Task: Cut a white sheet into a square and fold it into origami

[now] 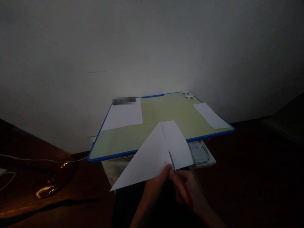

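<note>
A white sheet of paper (149, 155), creased near its middle, is held up over the near edge of the table. My left hand (158, 182) grips its lower edge, thumb on top and the other fingers hidden underneath. In my right hand (187, 186) is a pair of scissors (186, 190) with red handles, my fingers closed round them. The blades lie at the paper's lower edge and point away from me into the sheet, just right of my left thumb. A slit shows along the blades, with a flap of paper to the right.
The pale green table (161, 107) has a blue rim and stands against a wall. White paper (124, 115) lies at its left, a folded white sheet (210, 115) at its right. Small white paper pieces (188, 95) sit in the far right corner. A shelf (201, 153) sticks out below.
</note>
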A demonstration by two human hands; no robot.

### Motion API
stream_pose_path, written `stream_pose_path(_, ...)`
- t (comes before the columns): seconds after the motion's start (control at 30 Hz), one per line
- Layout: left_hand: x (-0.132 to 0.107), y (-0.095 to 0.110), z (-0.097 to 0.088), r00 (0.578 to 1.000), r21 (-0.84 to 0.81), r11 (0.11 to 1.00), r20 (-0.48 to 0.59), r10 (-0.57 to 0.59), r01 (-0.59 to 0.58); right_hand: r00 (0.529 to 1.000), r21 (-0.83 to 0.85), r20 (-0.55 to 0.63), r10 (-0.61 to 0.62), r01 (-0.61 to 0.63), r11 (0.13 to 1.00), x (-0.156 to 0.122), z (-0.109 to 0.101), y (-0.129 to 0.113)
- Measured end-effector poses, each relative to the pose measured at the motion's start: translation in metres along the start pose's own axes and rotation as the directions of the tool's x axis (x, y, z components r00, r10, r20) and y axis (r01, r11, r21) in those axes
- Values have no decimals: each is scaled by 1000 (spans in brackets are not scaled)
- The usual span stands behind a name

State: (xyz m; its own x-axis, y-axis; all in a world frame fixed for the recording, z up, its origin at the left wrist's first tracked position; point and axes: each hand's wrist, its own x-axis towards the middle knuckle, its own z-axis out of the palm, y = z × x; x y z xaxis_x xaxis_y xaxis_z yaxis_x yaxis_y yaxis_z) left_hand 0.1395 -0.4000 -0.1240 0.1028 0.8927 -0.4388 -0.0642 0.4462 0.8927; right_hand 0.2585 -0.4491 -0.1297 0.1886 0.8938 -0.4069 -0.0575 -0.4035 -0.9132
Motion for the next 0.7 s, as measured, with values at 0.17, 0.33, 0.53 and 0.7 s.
stream_pose_path(0.17,2,0,-2,999,51,998,34,27,-28,1000,4,-5,14,-14,1000,3,1,2)
stream_pose_path(0.33,6,1,-5,993,170,984,112,24,-43,998,30,57,-5,3,1000,6,0,6)
stream_pose_path(0.53,6,1,-1,997,95,994,56,56,-61,999,50,46,23,-25,998,10,0,11)
stream_pose_path(0.7,2,5,3,1000,-88,996,-23,-10,8,998,86,53,31,-36,996,8,0,11)
